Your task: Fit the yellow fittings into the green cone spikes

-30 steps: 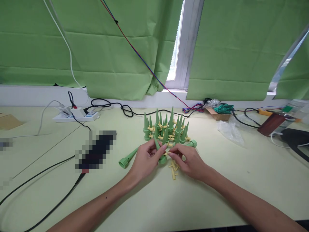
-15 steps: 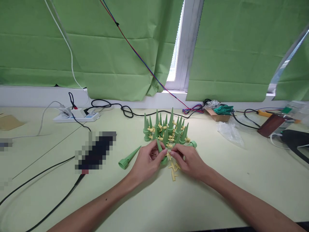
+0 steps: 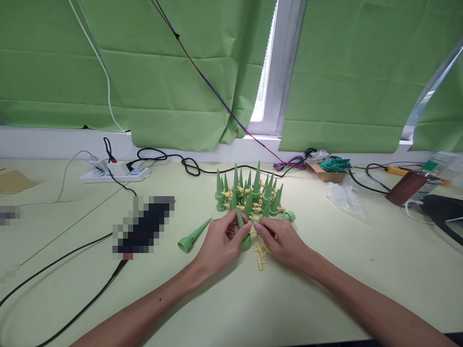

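My left hand (image 3: 222,238) is closed around a green spike (image 3: 240,220) whose tip points up. Close on its right, my right hand (image 3: 284,238) pinches a small yellow piece (image 3: 252,232) against the spike's lower part. Just behind both hands stand several green spikes (image 3: 256,185) with yellow pieces fitted to them. Loose yellow pieces (image 3: 259,261) lie below my right fingers. One green spike (image 3: 193,236) rests on its side left of my left hand, and another (image 3: 289,216) lies behind my right hand.
A power strip (image 3: 139,175) with plugs and cables sits at the back left of the table (image 3: 231,308). A blurred dark object (image 3: 146,226) lies left. At the back right are a small box (image 3: 327,173), plastic bags (image 3: 345,200) and a brown bottle (image 3: 405,187).
The yellow piece at my right fingertips has turned from slanting downward to lying closer against the spike. My left hand has hardly moved.
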A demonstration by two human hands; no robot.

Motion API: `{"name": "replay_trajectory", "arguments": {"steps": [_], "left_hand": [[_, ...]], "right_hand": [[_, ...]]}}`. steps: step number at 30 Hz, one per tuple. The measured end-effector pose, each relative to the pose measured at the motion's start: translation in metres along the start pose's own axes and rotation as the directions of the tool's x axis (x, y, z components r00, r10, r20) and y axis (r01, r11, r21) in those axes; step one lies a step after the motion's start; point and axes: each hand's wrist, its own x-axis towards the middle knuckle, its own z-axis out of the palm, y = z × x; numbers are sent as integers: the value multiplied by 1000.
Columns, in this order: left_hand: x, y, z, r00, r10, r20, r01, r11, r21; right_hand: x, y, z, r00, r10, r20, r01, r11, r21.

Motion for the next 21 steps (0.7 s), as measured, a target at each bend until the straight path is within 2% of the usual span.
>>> {"name": "replay_trajectory", "arguments": {"steps": [5,8,12,16,21], "left_hand": [[1,3,-1,998,-56,-26,53,994,-93],[1,3,-1,998,-68,-18,65,990,-127],[0,3,-1,999,-28,-21,27,999,-37],[-2,3,-1,999,42,-13,-42,997,64],[-4,3,0,995,97,-5,-96,990,105]], "right_hand": [[-2,-4,-4,998,-11,59,6,997,81],[-3,-2,-4,996,-47,82,42,997,64],[-2,2,-1,994,-94,57,95,996,-3],[-2,3,0,990,-124,60,125,992,-2],[-2,2,-2,989,-138,52,137,990,13]]}}
